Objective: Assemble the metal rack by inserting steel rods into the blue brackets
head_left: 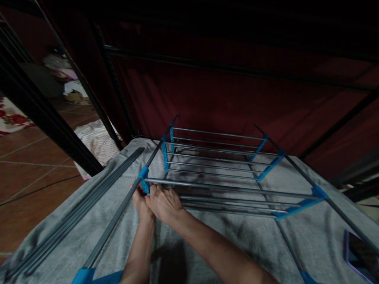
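Fingers [153, 190] of your right hand curl round a rung [225, 200], just beside the blue bracket [144, 180]. Left hand [142, 206] partly hidden behind; can't tell its grip. Bare grey cloth [96, 221] left of your side rail [117, 217], then loose rods [84, 207]. Rack's [229, 187] farther bars stretch ahead to red fabric [207, 98], closing the far edge.

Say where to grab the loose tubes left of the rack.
Grip the loose tubes near mid-length, from above and the left: they lie long and side by side on the blanket, and the rack's left rail would likely obstruct an approach from the right.
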Tool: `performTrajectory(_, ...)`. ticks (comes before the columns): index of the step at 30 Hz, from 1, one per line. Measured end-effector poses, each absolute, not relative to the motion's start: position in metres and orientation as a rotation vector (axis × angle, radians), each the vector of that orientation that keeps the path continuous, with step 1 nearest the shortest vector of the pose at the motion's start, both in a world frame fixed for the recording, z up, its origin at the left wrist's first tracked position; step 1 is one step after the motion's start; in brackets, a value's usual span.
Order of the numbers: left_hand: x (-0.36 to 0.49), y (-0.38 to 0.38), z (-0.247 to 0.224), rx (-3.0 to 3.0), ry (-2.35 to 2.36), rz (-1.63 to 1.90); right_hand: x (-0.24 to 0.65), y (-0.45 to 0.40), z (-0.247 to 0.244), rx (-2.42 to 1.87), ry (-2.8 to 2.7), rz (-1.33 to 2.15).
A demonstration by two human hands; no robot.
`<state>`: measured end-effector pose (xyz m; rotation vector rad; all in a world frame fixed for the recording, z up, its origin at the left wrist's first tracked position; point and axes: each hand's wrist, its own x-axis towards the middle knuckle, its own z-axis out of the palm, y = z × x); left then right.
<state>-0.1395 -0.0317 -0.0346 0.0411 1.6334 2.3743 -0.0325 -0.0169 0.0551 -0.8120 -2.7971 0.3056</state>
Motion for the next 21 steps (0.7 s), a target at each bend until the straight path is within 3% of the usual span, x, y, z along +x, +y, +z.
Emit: performTrajectory(21,-0.134,-0.036,-0.021,0.072,1.703,2.329,-0.037,-0.017,0.053,-0.690,-2.831,0.209)
